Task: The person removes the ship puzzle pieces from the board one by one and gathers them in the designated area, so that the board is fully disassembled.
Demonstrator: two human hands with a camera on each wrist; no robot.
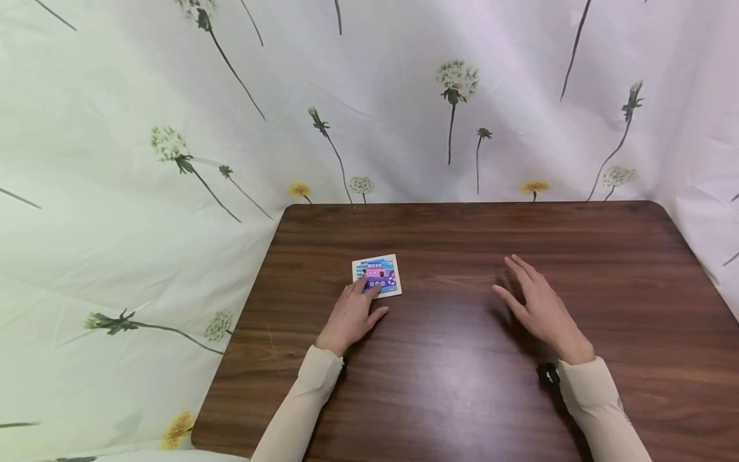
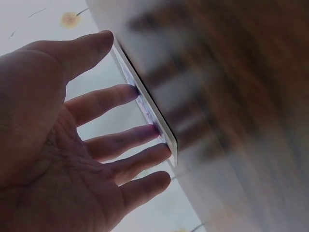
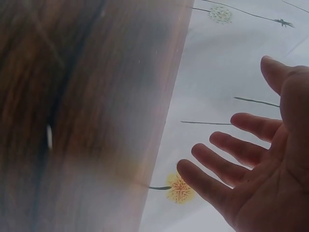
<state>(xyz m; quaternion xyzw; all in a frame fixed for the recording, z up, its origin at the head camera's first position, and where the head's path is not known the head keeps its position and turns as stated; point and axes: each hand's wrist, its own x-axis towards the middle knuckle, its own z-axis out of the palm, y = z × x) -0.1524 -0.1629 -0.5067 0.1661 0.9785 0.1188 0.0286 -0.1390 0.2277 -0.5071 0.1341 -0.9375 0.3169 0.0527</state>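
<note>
A thin square picture board (image 1: pixel 388 268) with a white border lies on the brown wooden table (image 1: pixel 450 359), left of its middle. Its print shows a pink and purple ship on blue. My left hand (image 1: pixel 348 319) reaches over the board's near side, several fingertips resting on the picture. In the left wrist view those fingers are nearly straight against the board (image 2: pixel 153 112), and the thumb is near one corner. Off to the right, my right hand (image 1: pixel 545 313) hovers over the table with fingers extended and holds nothing. The right wrist view shows its palm and spread thumb.
A white cloth (image 1: pixel 392 83) printed with dandelions hangs behind the table and along its sides. The table's far edge has rounded corners. Light sleeves cover both forearms, and a black band (image 1: pixel 547 373) shows at the right wrist.
</note>
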